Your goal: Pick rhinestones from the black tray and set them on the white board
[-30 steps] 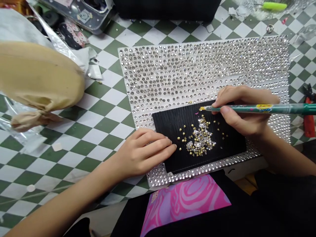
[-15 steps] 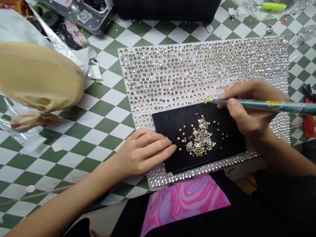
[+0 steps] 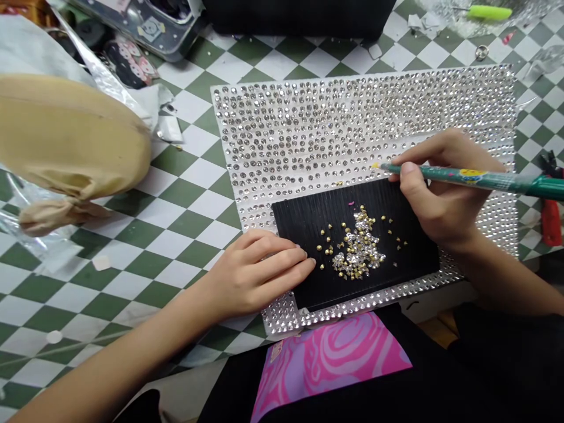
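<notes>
Head view, looking down on a black ridged board (image 3: 396,276) that lies on a sheet of clear rhinestones (image 3: 352,117), whose rows fill the area above the board and run in a border along its right and lower sides. Left hand (image 3: 259,273) rests on the board's left edge, relaxed and gripping nothing, its fingers (image 3: 282,258) slightly curled and their tips just short of a scattered heap of gold-backed rhinestones (image 3: 358,249) at the board's middle. Right hand (image 3: 440,194) is clenched around a green wax picker pencil (image 3: 480,178), pinching the barrel, which reaches away to the right past the board. The pencil's yellow tip (image 3: 376,166) hangs just above the board's top edge, over a bare white strip of the sheet; whether a stone clings to it is too small to tell. A small pink speck (image 3: 351,203) sits on the board above the heap. Left of the board, past the sheet, spreads a green and white checkered bench (image 3: 176,235) carrying a tan stocking-wrapped pad (image 3: 66,129), knotted at its end. Below the board, a pink marbled packet (image 3: 330,358) rests on black cloth (image 3: 229,399). Right of the board lie red-handled pliers (image 3: 551,222); beyond it sit a plastic tin (image 3: 150,29) and a lime-green handled tool (image 3: 489,12).
</notes>
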Demonstrator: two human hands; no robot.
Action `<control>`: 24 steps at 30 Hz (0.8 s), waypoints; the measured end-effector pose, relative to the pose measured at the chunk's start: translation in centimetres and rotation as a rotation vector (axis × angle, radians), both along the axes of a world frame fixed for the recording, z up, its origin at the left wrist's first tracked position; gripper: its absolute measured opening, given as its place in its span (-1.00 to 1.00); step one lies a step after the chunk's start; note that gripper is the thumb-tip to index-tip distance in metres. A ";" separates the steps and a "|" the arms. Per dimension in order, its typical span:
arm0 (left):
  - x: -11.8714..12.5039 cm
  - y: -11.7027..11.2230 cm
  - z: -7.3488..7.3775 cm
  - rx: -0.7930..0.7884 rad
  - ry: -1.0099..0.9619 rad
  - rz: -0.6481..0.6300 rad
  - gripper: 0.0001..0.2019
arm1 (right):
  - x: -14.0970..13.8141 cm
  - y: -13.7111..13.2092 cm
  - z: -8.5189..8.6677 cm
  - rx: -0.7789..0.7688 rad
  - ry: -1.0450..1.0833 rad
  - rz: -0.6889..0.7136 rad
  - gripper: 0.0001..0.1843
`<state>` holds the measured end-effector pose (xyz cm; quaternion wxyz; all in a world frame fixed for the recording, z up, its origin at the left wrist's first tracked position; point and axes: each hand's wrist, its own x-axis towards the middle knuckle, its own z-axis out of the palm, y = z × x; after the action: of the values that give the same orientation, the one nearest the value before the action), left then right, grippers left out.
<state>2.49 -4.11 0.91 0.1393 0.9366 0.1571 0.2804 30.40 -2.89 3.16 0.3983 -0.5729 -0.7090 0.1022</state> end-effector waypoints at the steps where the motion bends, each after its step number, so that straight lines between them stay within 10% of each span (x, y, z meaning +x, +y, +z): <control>1: 0.0 0.0 0.0 -0.001 0.001 0.000 -0.82 | 0.0 0.0 0.0 0.008 -0.021 -0.001 -0.88; 24: 0.1 0.2 0.2 0.002 -0.008 0.009 -0.82 | 0.2 -0.5 0.0 -0.026 0.017 -0.061 -0.90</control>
<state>2.57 -3.94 1.06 0.1375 0.9350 0.1603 0.2849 30.55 -3.43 3.19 0.3998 -0.5987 -0.6863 0.1041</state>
